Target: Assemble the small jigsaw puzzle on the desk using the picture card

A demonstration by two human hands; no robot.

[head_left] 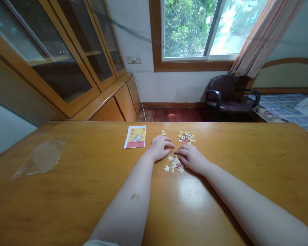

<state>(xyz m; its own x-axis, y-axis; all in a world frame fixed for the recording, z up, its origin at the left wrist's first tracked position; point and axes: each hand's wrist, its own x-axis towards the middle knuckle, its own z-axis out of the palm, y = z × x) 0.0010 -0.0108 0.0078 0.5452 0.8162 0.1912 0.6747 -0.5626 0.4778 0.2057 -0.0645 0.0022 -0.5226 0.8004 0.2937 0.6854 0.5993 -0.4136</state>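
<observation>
My left hand (161,147) rests low over the table, its curved fingers apart and pointing right. Facing it is my right hand (191,156), with fingertips drawn together at a small puzzle piece (171,152) between the hands. Below the fingertips lies a loose heap of puzzle pieces (174,162), mostly pale backs with a few pink or yellow ones. Beyond my right hand is a second heap of coloured pieces (187,137). A few yellow pieces (163,132) sit just past my left hand. Its fingers partly hide what lies under them.
A picture card (135,137) with a white cartoon animal lies left of my hands. Farther left is a clear plastic bag (42,155) on the wooden table (92,205). Past the table's far edge stand a glass-door cabinet (107,97), an armchair (223,92) and a bed (279,104).
</observation>
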